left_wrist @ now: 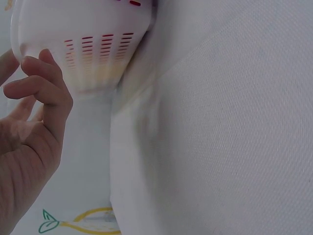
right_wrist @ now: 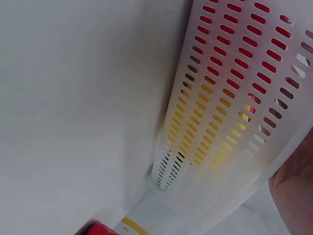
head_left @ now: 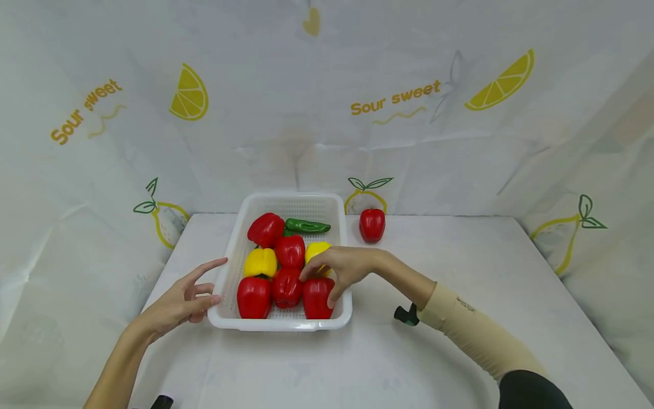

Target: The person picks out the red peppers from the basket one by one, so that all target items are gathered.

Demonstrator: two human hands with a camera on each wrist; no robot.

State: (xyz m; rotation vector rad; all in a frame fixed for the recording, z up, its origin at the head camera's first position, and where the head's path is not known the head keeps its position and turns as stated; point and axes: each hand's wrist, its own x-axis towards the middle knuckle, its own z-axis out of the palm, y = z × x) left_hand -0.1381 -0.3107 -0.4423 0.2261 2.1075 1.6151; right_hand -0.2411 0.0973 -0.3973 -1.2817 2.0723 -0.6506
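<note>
A white plastic basket (head_left: 280,325) holds several red bell peppers, yellow bell peppers (head_left: 260,262) and a long green chili pepper (head_left: 305,226). My right hand (head_left: 349,264) reaches over the basket's right rim, gripping the front right red bell pepper (head_left: 317,298) with the thumb on its right side and the fingers at its upper left. In the right wrist view, the slotted basket wall hides most of that hand. At the left rim, my left hand (head_left: 181,301) touches the basket with thumb and extended index finger, its other fingers loosely bent.
A single red bell pepper (head_left: 372,225) stands on the white table (head_left: 434,244), behind and right of the basket. A white curtain (head_left: 276,85) printed with lemons hangs right behind the table's far edge.
</note>
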